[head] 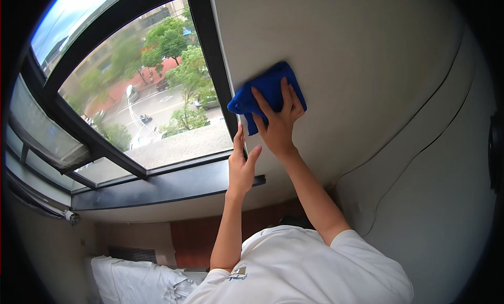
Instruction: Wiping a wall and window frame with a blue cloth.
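A folded blue cloth lies flat against the pale wall, just right of the dark window frame. My right hand presses on it with the fingers spread. Below the cloth's lower left corner, my left hand is raised beside the frame's lower right corner, thumb apart from the fingers, holding nothing. Whether its fingertips touch the frame or the wall, I cannot tell.
A dark window sill runs below the panes, its end beside my left wrist. Thin cables run along the wall at the right. White fabric covers something at the lower left. A rolled item hangs near the sill's left end.
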Tool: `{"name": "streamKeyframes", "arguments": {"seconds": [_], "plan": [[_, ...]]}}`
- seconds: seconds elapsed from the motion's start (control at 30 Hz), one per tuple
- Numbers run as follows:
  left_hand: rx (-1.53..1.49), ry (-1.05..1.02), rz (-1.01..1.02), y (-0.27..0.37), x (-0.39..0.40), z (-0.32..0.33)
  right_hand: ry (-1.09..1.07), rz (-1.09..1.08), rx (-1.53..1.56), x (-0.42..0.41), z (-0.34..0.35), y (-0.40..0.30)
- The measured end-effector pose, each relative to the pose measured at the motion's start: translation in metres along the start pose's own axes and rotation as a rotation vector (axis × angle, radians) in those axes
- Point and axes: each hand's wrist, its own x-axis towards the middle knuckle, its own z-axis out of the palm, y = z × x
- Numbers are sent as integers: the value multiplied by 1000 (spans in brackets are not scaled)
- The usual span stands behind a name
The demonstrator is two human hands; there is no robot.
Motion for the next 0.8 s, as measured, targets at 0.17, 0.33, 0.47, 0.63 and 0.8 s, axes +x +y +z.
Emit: {"name": "streamKeyframes", "arguments": {"seconds": [0.17,0.33,0.47,0.63,0.8], "plan": [[256,-5,18,17,1,6,237,185,-64,-57,21,68],[409,14,153,-1,4,-1,482,513,-61,44,-4,52],[337,37,116,-3,1,8,249,148,-5,35,4,12],[83,4,-36,3,-1,5,42,-16,-10,-65,23,34],[237,15,113,1,2,4,111,126,-59,-38,1,72]]}}
